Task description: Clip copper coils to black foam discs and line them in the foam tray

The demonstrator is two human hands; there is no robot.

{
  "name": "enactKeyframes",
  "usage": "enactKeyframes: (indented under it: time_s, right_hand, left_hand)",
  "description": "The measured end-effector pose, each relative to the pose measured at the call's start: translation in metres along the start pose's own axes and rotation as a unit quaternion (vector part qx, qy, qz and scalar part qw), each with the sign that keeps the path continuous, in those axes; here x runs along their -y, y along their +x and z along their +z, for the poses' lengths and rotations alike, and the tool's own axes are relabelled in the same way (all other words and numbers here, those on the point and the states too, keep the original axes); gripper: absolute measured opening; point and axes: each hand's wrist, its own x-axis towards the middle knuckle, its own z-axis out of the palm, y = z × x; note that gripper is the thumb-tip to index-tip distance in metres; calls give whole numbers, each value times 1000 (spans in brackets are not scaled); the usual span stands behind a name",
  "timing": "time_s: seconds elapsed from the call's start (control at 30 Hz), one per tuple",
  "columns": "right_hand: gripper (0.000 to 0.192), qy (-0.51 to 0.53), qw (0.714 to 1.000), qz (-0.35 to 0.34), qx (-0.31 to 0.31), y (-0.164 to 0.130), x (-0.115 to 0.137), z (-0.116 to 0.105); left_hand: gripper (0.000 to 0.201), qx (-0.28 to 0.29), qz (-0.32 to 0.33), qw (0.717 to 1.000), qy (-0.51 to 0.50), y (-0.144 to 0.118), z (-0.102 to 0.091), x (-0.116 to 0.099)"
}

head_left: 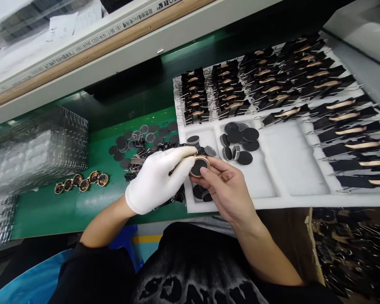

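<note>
A round gold-rimmed piece with a black disc face (199,167) is held between both hands. My left hand (160,177), in a white glove, pinches its upper left edge between thumb and fingertips. My bare right hand (229,188) grips it from the right, thumb on the black face and fingers behind. Just beyond lie loose black discs (240,137) in the white foam tray (205,207). Black binder clips (136,162) are heaped left of the tray, partly hidden by my gloved hand.
Rows of clipped gold-edged pieces (231,88) fill the tray's far and right parts. More discs (150,137) and several gold-rimmed round pieces (84,185) lie on the green table (50,211). Clear plastic trays (44,156) are stacked left. A shelf edge (114,63) overhangs the back. A box of clips (354,249) stands lower right.
</note>
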Motion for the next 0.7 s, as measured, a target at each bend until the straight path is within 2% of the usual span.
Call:
enactKeyframes:
  time_s: [0.3,0.43,0.53,0.63,0.7]
  right_hand:
    - [21,14,1000,-4,0,0,3,2]
    - [19,43,999,30,-10,1,6,2]
    - [18,106,993,58,-17,3,8,2]
    - [20,143,988,51,-37,6,12,2]
    - [20,154,986,45,-52,7,13,3]
  left_hand:
    - [29,-1,-21,1000,8,-1,-1,-3]
    - [44,3,-60,998,31,-4,1,-4]
    - [32,-25,-81,996,9,-7,2,-3]
    - [21,-68,-67,995,32,-12,5,-4]
    - [22,-58,-45,995,67,-17,10,-8]
